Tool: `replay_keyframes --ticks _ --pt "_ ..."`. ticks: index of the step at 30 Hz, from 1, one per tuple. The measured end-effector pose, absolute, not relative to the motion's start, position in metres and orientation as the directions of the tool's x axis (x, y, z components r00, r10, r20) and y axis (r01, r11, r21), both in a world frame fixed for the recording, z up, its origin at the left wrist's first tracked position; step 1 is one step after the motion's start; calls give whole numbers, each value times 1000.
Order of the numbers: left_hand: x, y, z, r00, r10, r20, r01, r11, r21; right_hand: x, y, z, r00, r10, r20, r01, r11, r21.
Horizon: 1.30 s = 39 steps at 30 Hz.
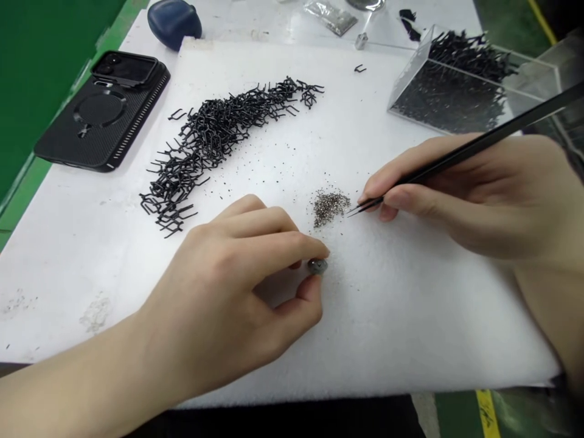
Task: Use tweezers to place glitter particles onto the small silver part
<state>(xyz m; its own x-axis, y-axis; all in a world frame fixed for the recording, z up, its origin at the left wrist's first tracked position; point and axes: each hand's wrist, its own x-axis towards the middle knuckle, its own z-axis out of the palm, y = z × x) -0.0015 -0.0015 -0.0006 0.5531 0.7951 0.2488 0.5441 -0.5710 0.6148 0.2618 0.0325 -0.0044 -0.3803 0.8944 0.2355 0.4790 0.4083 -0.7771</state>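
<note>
Near edge of the foam pad [410,316]: the left hand [228,286] rests on the pad, thumb and forefinger pinching one small grey piece [317,266] down against the surface. The other fingers are curled under.

Just beyond it, at the middle of the pad: one small heap of tiny metal bits [331,207], too fine and too many to count. The right hand [479,194] comes in from the right edge, gripping one pair of black tweezers [456,155] between thumb and fingers. The tips sit at the right rim of the heap. Whether they hold a bit cannot be told.

Judgement on progress: the work is in mid-course. One grey piece is in hand, no finished pieces are set apart anywhere on the pad, and the heap looks largely untouched.

Left half of the pad: one long pile of black clips [214,137], tangled and uncountable, with dark specks scattered around it. Far edge: one stray clip [360,68] lying alone.

Far right corner: one clear box [401,91], tilted, with more black clips inside.

Beyond the pad, on the tabletop: one phone [103,109] face down at the left edge, one dark blue case [173,23], one small plastic bag [331,15] and one small metal cylinder [361,41].
</note>
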Motion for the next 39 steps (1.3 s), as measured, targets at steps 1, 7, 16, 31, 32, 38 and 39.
replay_keyframes --ticks 1,7,16,31,32,38,39 --pt "-2 -1 0 559 792 245 540 -573 616 262 33 -5 -401 886 233 465 416 -782" --pt "0 -4 1 577 779 245 513 -579 633 263 35 -8 -445 867 226 392 416 -821" --pt "-1 -3 0 521 821 234 611 -549 570 264 36 -9 -445 867 223 395 414 -820" --pt "-2 -1 -1 578 775 256 522 -592 614 248 18 -2 -571 809 139 187 293 -937" --pt "-2 -1 0 581 775 249 525 -591 613 248 19 -3 -579 801 152 171 302 -938" --pt "-1 0 -2 589 766 259 511 -601 615 247 21 -6 -600 780 179 147 327 -934" --pt "-1 0 -2 590 766 254 513 -599 615 247 21 -5 -598 780 183 145 330 -933"
